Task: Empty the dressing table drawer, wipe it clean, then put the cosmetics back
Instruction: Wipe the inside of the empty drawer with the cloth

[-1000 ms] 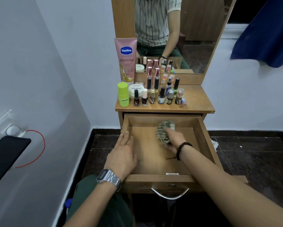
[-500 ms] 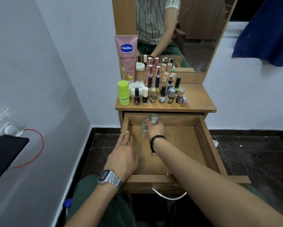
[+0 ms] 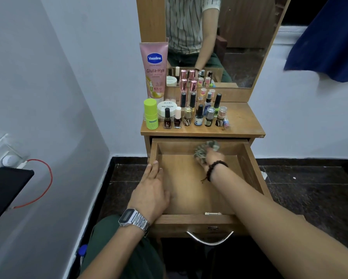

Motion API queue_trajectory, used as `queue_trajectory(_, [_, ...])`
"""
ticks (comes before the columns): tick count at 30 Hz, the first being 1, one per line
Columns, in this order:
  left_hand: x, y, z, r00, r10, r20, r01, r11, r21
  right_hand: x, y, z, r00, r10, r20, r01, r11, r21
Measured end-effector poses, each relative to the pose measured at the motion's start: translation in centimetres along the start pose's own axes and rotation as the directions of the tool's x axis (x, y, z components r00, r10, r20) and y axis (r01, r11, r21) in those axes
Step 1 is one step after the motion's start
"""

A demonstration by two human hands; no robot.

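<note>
While the open wooden drawer (image 3: 177,184) sits pulled out and emptied, I have the right hand (image 3: 213,160) clutching a crumpled grey-green patterned cloth (image 3: 204,151) at the back wall, right of centre. My left hand (image 3: 151,192) lies flat, fingers straight, on the drawer's left rim to steady it. To wipe well I judge: press the cloth into the rear corners, pull strokes forward, cover the near-left floor too. Cosmetics wait above on the tabletop: pink lotion tube (image 3: 154,69), lime-green stick (image 3: 150,114), nail polish bottles (image 3: 197,117).

The cloth (image 3: 205,151) is motion-blurred, and it hides the right hand's fingertips.
</note>
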State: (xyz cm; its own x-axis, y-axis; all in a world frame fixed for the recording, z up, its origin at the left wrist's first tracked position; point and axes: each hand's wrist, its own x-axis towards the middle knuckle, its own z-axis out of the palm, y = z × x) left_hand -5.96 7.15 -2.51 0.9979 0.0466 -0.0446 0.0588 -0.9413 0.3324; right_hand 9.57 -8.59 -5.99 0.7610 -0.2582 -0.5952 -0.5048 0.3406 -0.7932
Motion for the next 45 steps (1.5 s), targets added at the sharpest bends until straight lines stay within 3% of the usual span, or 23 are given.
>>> queue_trajectory(4, [0.0,0.3,0.0,1.0,0.009,-0.003,-0.009,1.0,-0.001,1.2,-2.1,-3.6,0.964,-0.074,-0.256,0.096,0.992,0.076])
queue_trajectory(6, [-0.1,0.3,-0.1,1.0,0.012,-0.007,-0.012,1.0,0.007,0.4,-2.2,-3.4,0.96,-0.094,-0.262,0.124,0.987,0.103])
queue_trajectory(10, [0.0,0.3,-0.2,1.0,0.003,-0.011,-0.003,1.0,0.0,-3.5,-0.1,0.9,1.0,-0.01,0.012,0.01,1.0,0.009])
queue_trajectory(13, [0.2,0.7,0.0,1.0,0.023,-0.019,-0.023,1.0,-0.019,-6.1,1.5,5.6,0.964,0.104,0.245,-0.101,0.995,-0.027])
queue_trajectory(17, [0.0,0.5,0.0,1.0,0.013,-0.018,-0.013,1.0,-0.014,-7.1,2.3,7.8,0.949,0.123,0.291,-0.124,0.992,-0.016])
queue_trajectory(21, [0.2,0.4,-0.5,1.0,0.01,-0.014,-0.01,1.0,0.004,-4.0,0.7,3.6,0.984,0.082,0.157,-0.095,0.992,0.08])
queue_trajectory(26, [-0.2,0.4,-0.1,1.0,0.0,0.016,0.0,1.0,0.0,-1.4,-2.7,-3.6,0.987,0.009,-0.158,0.029,0.971,0.239])
queue_trajectory(29, [-0.2,0.4,-0.3,1.0,0.003,0.004,-0.003,1.0,0.001,-1.7,-3.0,-3.4,0.984,-0.019,-0.179,0.069,0.959,0.277])
queue_trajectory(31, [-0.1,0.2,-0.4,1.0,-0.003,0.001,0.003,1.0,0.001,-2.7,-1.7,-1.4,0.99,-0.015,-0.143,0.047,0.974,0.221])
queue_trajectory(35, [-0.1,0.7,-0.2,1.0,0.009,-0.013,-0.01,1.0,-0.007,-5.5,1.3,4.4,0.986,0.093,0.14,-0.113,0.984,0.137])
queue_trajectory(37, [0.1,1.0,-0.2,1.0,0.017,-0.02,-0.018,1.0,-0.019,-6.8,2.0,6.8,0.971,0.107,0.214,-0.136,0.982,0.127])
queue_trajectory(39, [0.1,0.7,-0.3,1.0,0.011,-0.016,-0.011,1.0,-0.006,-7.1,2.7,7.8,0.974,0.046,0.22,-0.062,0.996,0.067])
queue_trajectory(41, [0.2,0.3,-0.5,1.0,0.004,-0.016,-0.003,1.0,0.023,-6.3,3.3,7.7,0.966,-0.055,0.252,0.089,0.988,-0.127])
queue_trajectory(43, [0.2,0.2,-0.5,1.0,0.005,-0.013,-0.004,1.0,0.027,-5.6,3.2,6.7,0.936,-0.187,0.298,0.301,0.864,-0.404])
queue_trajectory(45, [0.2,0.5,-0.3,1.0,0.014,-0.008,-0.014,1.0,0.02,-5.1,2.7,5.4,0.874,-0.317,0.369,0.486,0.553,-0.677])
